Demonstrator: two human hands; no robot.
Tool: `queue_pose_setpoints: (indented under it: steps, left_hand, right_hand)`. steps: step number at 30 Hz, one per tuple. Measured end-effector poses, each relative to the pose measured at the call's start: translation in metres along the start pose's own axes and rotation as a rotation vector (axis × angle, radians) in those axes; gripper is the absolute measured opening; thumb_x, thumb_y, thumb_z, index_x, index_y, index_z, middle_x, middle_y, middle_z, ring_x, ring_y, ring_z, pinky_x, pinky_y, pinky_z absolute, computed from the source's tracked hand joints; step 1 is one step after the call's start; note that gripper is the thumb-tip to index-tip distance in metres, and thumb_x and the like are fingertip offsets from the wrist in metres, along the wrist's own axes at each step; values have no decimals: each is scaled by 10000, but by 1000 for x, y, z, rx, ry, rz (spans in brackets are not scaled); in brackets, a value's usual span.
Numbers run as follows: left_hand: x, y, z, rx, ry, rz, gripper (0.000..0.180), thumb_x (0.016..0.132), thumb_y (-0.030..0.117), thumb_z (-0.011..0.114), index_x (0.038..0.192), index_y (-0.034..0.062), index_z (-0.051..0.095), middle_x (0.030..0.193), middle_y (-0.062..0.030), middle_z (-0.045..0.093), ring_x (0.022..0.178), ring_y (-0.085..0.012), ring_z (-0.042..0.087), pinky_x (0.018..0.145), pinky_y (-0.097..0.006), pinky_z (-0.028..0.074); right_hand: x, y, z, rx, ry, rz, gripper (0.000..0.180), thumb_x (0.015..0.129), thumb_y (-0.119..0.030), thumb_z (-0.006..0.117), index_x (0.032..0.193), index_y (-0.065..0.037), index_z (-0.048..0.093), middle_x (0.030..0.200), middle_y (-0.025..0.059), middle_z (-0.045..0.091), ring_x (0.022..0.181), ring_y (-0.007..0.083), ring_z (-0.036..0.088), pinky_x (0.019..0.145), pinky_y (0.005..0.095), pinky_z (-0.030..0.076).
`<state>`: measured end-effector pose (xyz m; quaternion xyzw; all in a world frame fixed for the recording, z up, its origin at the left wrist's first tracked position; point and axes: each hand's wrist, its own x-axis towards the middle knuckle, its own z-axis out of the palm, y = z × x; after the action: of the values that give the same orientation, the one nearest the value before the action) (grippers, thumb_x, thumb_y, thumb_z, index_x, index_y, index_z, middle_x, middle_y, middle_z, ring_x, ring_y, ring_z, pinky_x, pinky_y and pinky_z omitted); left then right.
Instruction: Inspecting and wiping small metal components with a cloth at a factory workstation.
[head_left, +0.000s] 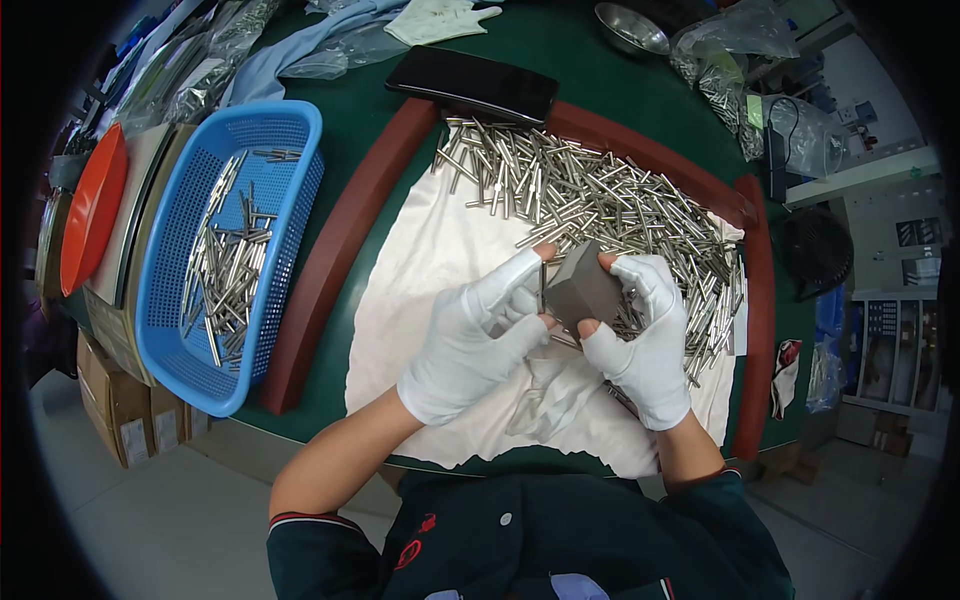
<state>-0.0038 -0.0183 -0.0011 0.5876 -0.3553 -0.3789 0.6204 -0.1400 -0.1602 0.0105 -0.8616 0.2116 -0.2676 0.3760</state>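
Note:
Both hands wear white gloves with bare thumb and fingertips. My right hand grips a dark grey block, probably a sanding block, between thumb and fingers. Just left of the block, my left hand is pinched around a thin metal pin standing nearly upright against the block's side. Much of the pin is hidden by the fingers. Beyond and to the right of the hands, a loose heap of shiny metal pins covers a pale cloth. A crumpled white cloth lies below the hands.
Dark red wooden bars frame the cloth on the green table. A black phone rests on the far bar. At left stands a blue basket with more pins. A metal bowl and a white glove lie at the back.

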Motion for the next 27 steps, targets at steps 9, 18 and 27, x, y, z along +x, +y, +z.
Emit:
queue_pose_setpoints:
  steps: [9,18,27]
  left_hand:
    - [1,-3,4,-92,88,-94,610,817,-106,549,1394,76,466,833,3,605,684,-19,538,632,-184,463]
    - [2,-17,3,112,48,185,627,789,-124,523,1366,121,511,954,-101,677,739,-105,640,691,-237,514]
    - [2,-1,0,98,-13,-42,639,782,-135,519,1370,115,508,978,-123,671,754,-116,644,696,-256,515]
  right_hand:
    - [1,-11,-2,-15,-20,-31,526,576,-110,774,1062,-7,601,1003,127,564,932,275,557,824,365,465]
    - [0,-8,-1,-17,-52,-49,529,576,-127,765,1067,-6,610,1008,126,566,932,274,553,828,365,455]
    - [0,1,-2,-46,-6,-40,539,563,-140,771,1065,-24,612,1013,111,563,931,265,542,819,364,445]
